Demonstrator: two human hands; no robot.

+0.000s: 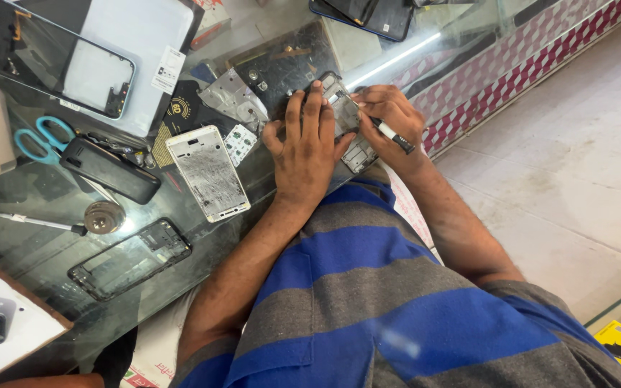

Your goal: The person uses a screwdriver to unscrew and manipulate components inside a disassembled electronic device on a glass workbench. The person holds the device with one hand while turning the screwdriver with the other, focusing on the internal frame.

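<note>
Opened phone point(350, 129) held flat under left hand point(305, 147) at surface point(37, 244) edge nearest person; grip spread, fingers pressed down. Screwdriver point(391, 134) pinched in right hand point(389, 115), tip on phone. Just left: white phone frame point(208, 172), black handset point(109, 169), blue scissors point(41, 140), empty black frame point(129, 259).
</note>
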